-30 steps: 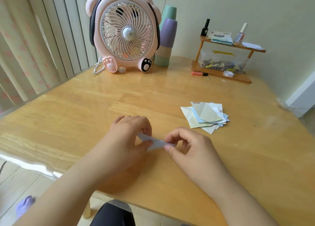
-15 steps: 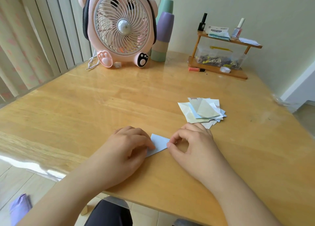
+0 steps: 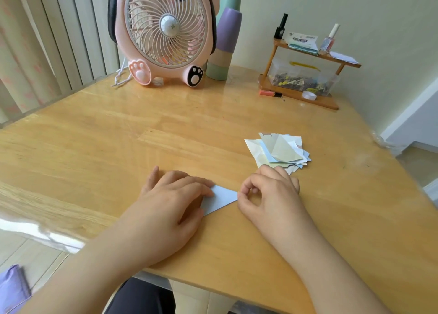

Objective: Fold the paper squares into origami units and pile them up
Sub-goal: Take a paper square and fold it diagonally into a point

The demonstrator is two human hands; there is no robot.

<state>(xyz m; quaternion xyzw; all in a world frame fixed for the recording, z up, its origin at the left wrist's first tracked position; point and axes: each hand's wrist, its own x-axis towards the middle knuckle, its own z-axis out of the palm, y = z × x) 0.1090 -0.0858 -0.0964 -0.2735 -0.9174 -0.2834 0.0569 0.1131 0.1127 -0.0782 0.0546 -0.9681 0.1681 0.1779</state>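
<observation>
On the table (image 3: 118,148), the step in hand appears to be the flattening of a fold in a blue paper (image 3: 221,196), which lies on the wood near the front edge, between the two hands. For a clean unit, the sheet is best kept pinned flat under the left hand (image 3: 170,200) while the crease is run down firmly from the free corner — any slip beneath the palm would likely leave the edges mismatched. The left hand is laid flat over the left part of the sheet, its fingers straight and close together, pressing down. The right hand (image 3: 267,193) is curled at the sheet's right point, thumb and forefinger brought together there; whether the corner is actually pinched or only touched cannot be told. A pile of folded papers (image 3: 279,150) sits just beyond the right hand, and the finished unit is judged to belong on it. The blue paper shows as a pale, smooth triangle — thin, light, and probably easily shifted.
</observation>
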